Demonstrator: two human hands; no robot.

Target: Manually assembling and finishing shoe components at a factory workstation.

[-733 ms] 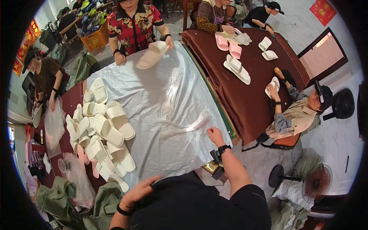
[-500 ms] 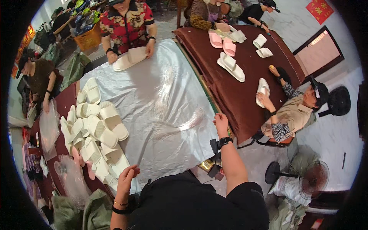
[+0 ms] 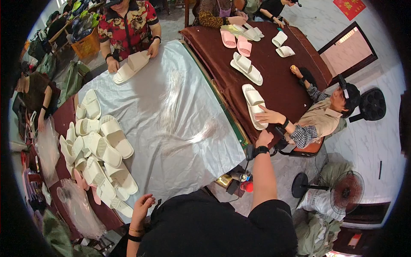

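Note:
My right hand (image 3: 264, 139) reaches to the near edge of the brown table with its fingers curled. Just beyond it lies a white slide slipper (image 3: 254, 103). A co-worker's hand (image 3: 270, 115) rests on that slipper's near part. Whether my fingers touch the slipper, or hold anything, cannot be made out. My left hand (image 3: 142, 206) hovers low over the near edge of the silvery sheet (image 3: 171, 171), its fingers loosely bent and apart, nothing in it. Left of it is a heap of white slippers (image 3: 102, 147).
Across the sheet a person holds a white slipper (image 3: 132, 67). Pink slippers (image 3: 244, 46) and more white ones lie on the brown table (image 3: 214, 64). Clear plastic bags (image 3: 81, 210) hang at the left. A standing fan (image 3: 346, 192) is at the right, a gap between the tables.
My right arm has stretched out toward the brown table. The co-worker at the right has brought the white slipper leftward to that table's edge. The view has shifted slightly; my left hand stays low.

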